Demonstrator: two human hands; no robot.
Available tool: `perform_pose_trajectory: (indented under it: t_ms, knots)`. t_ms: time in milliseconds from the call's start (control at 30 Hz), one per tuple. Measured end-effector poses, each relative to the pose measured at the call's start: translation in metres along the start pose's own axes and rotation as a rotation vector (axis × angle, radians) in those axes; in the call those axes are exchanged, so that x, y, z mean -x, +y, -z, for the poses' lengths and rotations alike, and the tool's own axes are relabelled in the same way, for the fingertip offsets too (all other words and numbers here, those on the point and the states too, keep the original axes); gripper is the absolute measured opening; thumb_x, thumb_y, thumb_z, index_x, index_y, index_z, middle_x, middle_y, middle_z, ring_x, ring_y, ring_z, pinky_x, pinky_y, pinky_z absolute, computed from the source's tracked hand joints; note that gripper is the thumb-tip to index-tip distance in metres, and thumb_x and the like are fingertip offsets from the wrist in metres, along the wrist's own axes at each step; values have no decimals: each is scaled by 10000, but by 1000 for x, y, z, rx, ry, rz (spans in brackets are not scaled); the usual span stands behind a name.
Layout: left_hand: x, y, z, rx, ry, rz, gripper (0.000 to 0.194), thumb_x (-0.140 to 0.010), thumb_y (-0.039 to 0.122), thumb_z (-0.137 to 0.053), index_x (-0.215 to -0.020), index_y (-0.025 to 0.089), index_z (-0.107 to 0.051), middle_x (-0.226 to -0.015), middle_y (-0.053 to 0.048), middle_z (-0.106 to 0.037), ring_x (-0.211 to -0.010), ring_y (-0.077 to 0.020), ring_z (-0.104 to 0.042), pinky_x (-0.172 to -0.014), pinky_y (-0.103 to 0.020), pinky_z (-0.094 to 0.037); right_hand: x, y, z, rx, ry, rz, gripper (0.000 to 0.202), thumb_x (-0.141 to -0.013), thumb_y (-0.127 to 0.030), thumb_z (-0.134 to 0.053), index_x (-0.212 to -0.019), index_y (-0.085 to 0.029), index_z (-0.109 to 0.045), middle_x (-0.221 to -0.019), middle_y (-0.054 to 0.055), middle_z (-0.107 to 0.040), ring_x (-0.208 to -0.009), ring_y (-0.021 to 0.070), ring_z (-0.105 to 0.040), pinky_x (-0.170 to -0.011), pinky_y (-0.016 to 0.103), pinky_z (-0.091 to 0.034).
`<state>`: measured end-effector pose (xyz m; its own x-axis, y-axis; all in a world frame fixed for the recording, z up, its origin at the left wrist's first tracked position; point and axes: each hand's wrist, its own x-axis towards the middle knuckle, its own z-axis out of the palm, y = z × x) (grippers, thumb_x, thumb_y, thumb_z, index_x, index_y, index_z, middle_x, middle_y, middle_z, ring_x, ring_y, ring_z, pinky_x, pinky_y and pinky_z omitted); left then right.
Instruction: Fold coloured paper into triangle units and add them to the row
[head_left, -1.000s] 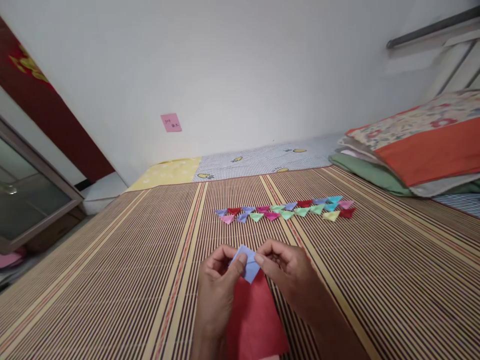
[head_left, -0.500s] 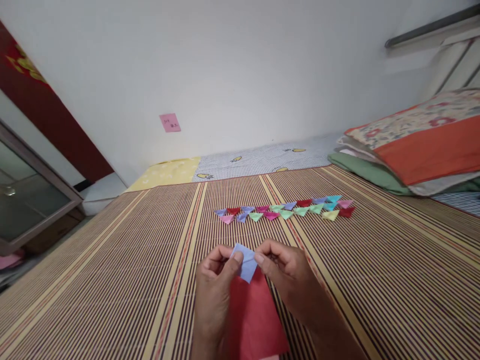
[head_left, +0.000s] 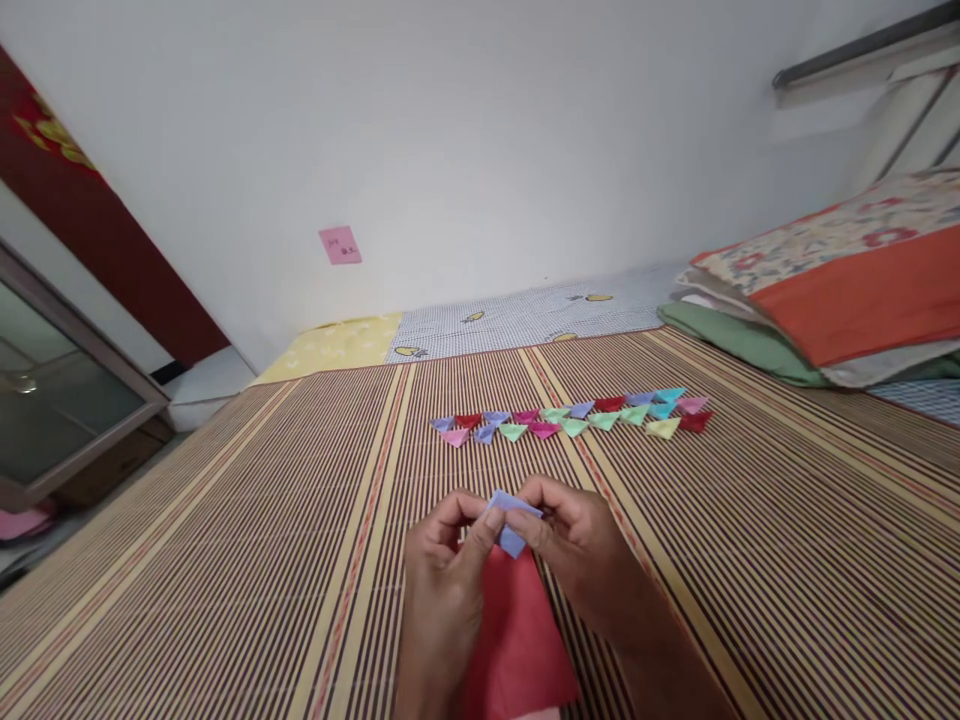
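Between my two hands is a small square of light blue paper, pinched at its upper part and partly covered by the thumbs. My left hand grips its left side between thumb and fingers. From the right, my right hand pinches the same paper, its thumb tip close beside the left thumb. Below them lies a red paper sheet, partly hidden by the left hand and wrist. Farther off, several small folded paper triangles in many colours lie in two rows.
A striped bamboo mat covers the bed. Folded bedding is stacked at the right. A patterned sheet shows along the wall, where a pink note is stuck. A glass-panelled cabinet door stands at the left.
My left hand has moved a little right, and the thumbs have come together over the blue paper. The paper is turned and less of its face shows.
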<state>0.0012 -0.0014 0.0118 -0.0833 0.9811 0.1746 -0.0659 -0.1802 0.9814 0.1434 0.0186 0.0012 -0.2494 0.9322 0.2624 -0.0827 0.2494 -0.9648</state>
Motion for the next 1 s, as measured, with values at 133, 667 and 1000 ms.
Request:
perform_pose_trajectory:
  t_ms: [133,667,1000]
  knots:
    - [3,2,0,-73,-10,-21,243,-893,358,-695,-729,181,-685,-693,-13,-658,-664,-157,-584,-677,-263,-470,-2,-4,0,-7,53,7,169,-934,-321,-638,-828,-191,-650,-729,-8,-620,-676,143,-577,-638,271,-461]
    - [5,3,-2,56,-57,78,193,-868,339,-712,-780,169,-695,-739,-17,-641,-711,-157,-567,-702,-261,-456,-3,3,-2,50,235,116,245,-948,-370,-568,-769,-203,-581,-655,-21,-515,-587,137,-457,-535,250,-383]
    - [-2,1,4,-1,-127,105,213,-848,377,-732,-819,166,-714,-777,-41,-673,-757,-184,-586,-717,-282,-461,-4,4,1,-17,141,68,263,-932,-390,-595,-760,-192,-587,-660,-19,-508,-598,133,-464,-544,243,-394]
